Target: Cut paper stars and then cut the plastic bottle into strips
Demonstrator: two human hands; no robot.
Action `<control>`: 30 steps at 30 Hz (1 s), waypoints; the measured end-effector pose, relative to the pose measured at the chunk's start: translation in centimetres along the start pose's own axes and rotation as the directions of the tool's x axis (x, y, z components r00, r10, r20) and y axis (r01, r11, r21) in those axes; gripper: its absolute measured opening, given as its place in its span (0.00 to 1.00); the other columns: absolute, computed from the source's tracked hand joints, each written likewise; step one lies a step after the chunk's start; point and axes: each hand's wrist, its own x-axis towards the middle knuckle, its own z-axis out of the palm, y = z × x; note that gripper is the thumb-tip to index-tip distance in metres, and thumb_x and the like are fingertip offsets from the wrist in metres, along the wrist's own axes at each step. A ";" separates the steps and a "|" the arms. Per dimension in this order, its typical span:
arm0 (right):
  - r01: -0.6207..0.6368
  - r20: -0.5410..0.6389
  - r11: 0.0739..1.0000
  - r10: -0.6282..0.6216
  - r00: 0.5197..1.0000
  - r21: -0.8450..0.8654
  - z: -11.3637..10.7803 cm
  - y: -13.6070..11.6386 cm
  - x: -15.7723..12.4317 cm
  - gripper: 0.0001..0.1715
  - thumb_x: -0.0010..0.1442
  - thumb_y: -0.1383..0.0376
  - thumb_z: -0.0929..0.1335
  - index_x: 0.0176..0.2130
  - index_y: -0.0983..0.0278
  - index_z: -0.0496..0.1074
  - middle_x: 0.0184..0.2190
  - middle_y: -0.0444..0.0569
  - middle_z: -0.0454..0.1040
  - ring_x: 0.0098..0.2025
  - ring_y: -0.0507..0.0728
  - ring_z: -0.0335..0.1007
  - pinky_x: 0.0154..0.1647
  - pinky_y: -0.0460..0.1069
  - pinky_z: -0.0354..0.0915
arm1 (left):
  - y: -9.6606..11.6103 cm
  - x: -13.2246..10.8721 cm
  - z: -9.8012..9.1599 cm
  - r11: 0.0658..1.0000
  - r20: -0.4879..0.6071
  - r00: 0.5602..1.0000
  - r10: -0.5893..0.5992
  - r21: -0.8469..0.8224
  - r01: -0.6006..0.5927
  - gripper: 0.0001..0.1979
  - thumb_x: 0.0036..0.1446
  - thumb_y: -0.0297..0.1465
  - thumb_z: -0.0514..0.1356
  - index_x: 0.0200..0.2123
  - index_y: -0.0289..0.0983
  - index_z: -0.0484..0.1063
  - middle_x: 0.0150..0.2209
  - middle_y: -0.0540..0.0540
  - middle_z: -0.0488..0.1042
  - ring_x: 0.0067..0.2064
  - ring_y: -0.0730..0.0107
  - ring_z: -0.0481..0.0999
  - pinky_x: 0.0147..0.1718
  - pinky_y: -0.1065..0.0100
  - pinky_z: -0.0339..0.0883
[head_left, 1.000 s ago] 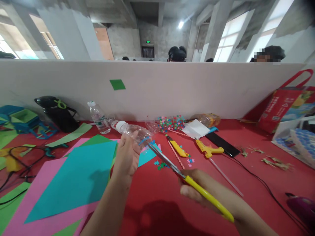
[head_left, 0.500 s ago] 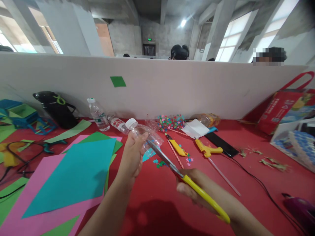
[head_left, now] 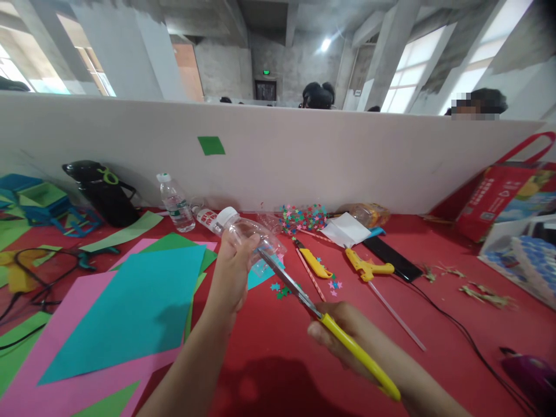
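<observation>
From here, contact between scissors (head_left: 304, 297) and clear bottle (head_left: 269, 234) cannot be confirmed. Yellow handle (head_left: 360, 355) partly hides the right hand (head_left: 351, 320). Red bag (head_left: 490, 194): small lettering illegible. Purple object (head_left: 527, 370): cut off, right edge.

Craft workroom here, set up in a raw concrete hall: grey beams (head_left: 292, 26) overhead, green sign (head_left: 266, 72) glowing above a far door (head_left: 266, 90), people's heads (head_left: 319, 95) beyond the white partition (head_left: 325, 156) along the far edge of the red worktop (head_left: 269, 341), and there's coloured paper (head_left: 125, 307), a glue gun (head_left: 367, 267), star confetti (head_left: 283, 290)!
</observation>
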 end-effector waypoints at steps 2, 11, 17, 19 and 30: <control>0.002 -0.009 1.000 -0.002 1.000 -0.021 0.0 0.0 0.0 0.30 0.61 0.40 0.63 0.25 0.60 0.54 0.20 0.38 0.53 0.19 0.48 0.52 0.18 0.45 0.44 | 0.1 0.0 0.0 1.000 0.005 1.000 0.016 0.015 -0.016 0.11 0.52 0.31 0.65 0.38 0.39 0.69 0.36 0.48 0.75 0.40 0.62 0.77 0.41 0.60 0.72; 0.084 -0.006 0.985 -0.086 0.996 -0.150 0.0 0.0 -0.4 0.30 0.64 0.39 0.58 0.29 0.61 0.58 0.22 0.40 0.58 0.22 0.50 0.53 0.20 0.45 0.45 | -0.2 0.4 -0.6 0.989 0.108 0.988 0.108 0.093 -0.119 0.12 0.53 0.31 0.64 0.41 0.39 0.68 0.38 0.48 0.74 0.41 0.64 0.75 0.44 0.60 0.69; 0.050 0.017 0.998 -0.050 0.999 -0.044 0.2 0.0 -0.2 0.33 0.61 0.36 0.59 0.27 0.61 0.55 0.21 0.37 0.53 0.21 0.48 0.50 0.19 0.45 0.44 | -0.4 0.5 -0.9 0.979 0.126 0.981 0.145 0.126 -0.161 0.13 0.54 0.31 0.63 0.43 0.39 0.67 0.39 0.48 0.72 0.44 0.65 0.74 0.49 0.58 0.67; 0.038 0.015 0.999 -0.038 0.999 -0.038 0.2 -0.1 -0.1 0.33 0.61 0.36 0.60 0.26 0.61 0.54 0.21 0.37 0.52 0.21 0.48 0.49 0.19 0.45 0.43 | -0.2 0.6 -0.9 0.978 0.133 0.980 0.148 0.126 -0.164 0.13 0.55 0.31 0.63 0.43 0.39 0.66 0.39 0.48 0.72 0.42 0.66 0.74 0.46 0.59 0.69; 0.046 0.012 0.996 -0.045 0.999 -0.080 0.2 -0.4 -0.6 0.31 0.64 0.38 0.57 0.29 0.61 0.57 0.20 0.38 0.57 0.21 0.48 0.53 0.20 0.45 0.45 | -0.9 0.4 -1.0 0.946 0.213 0.959 0.185 0.227 -0.232 0.15 0.56 0.36 0.63 0.43 0.39 0.65 0.41 0.46 0.71 0.45 0.60 0.73 0.50 0.54 0.65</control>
